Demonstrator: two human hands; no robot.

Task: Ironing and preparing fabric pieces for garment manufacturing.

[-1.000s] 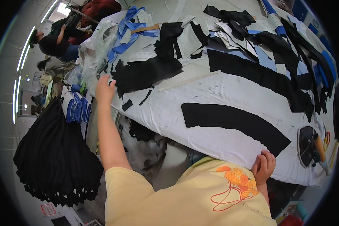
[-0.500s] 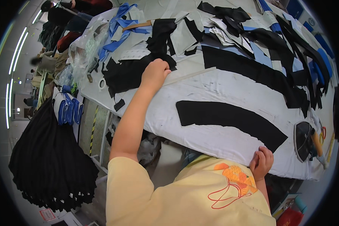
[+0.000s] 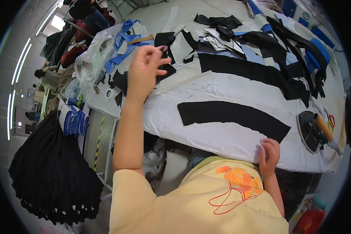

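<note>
My left hand (image 3: 144, 72) is raised over the black fabric pieces (image 3: 122, 81) at the table's far left, its fingers spread apart. A small dark spot shows at one fingertip; I cannot tell what it is. My right hand (image 3: 270, 155) rests at the near edge of the white-covered table (image 3: 214, 136), loosely bent with thumb and fingers apart. Just beyond it lies the right end of a curved black fabric strip (image 3: 234, 113), flat on the white cloth. Farther back is a second, longer black strip (image 3: 245, 72).
An iron (image 3: 309, 130) with a wooden handle stands at the right, beside red-handled scissors (image 3: 331, 121). Black, white and blue scraps (image 3: 222, 39) cover the back. Clear plastic bags (image 3: 90, 58) lie at the far left. Bundled black cloth (image 3: 54, 171) hangs left of the table.
My left hand has opened from a closed grip and lifted off the black fabric. The right hand's fingers have loosened at the table edge. The whole view has shifted slightly.
</note>
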